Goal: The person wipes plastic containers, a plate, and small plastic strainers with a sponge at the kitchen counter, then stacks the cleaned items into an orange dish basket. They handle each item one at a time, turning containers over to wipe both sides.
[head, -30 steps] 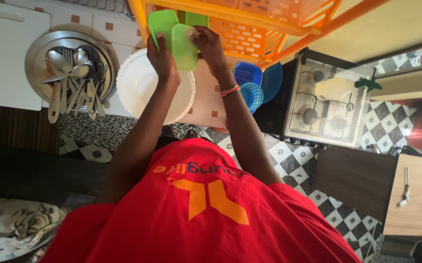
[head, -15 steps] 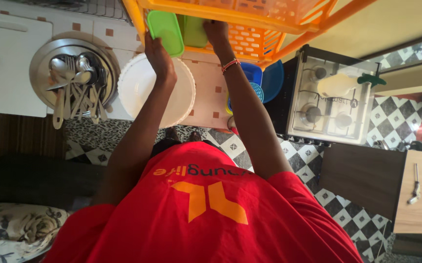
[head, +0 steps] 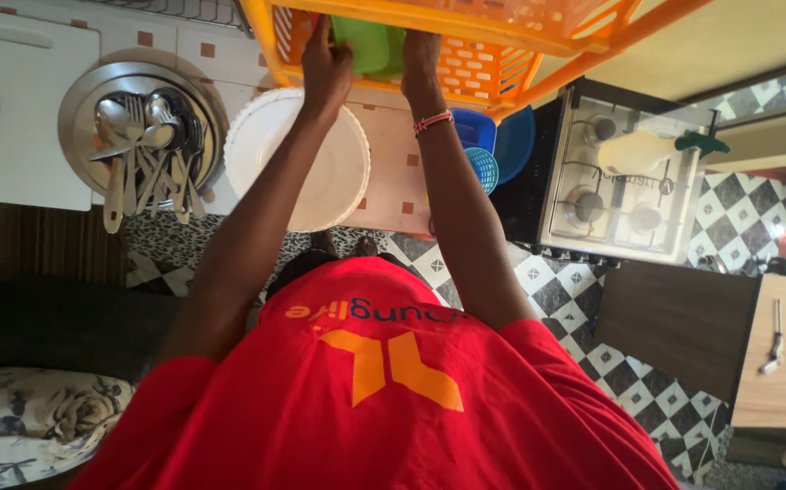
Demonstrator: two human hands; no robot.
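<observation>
Both my arms reach out to an orange plastic rack (head: 502,68) above the counter. My left hand (head: 325,65) grips the edge of a light green plastic container (head: 363,44) that sits inside the rack's shelf. My right hand (head: 420,62), with a beaded bracelet at the wrist, holds a darker green piece (head: 396,50) right beside it. The fingertips of both hands are hidden behind the rack's orange front rail.
A stack of white plates (head: 320,172) lies under my left forearm. To the left are a metal bowl of cutlery (head: 143,136) and a white cutting board (head: 21,109). Blue bowls (head: 502,145) sit by a white gas stove (head: 629,186). The floor is checkered tile (head: 593,345).
Both hands have carried the green pieces away from me, from in front of the rack into its shelf. The pieces are now partly hidden behind the orange rail.
</observation>
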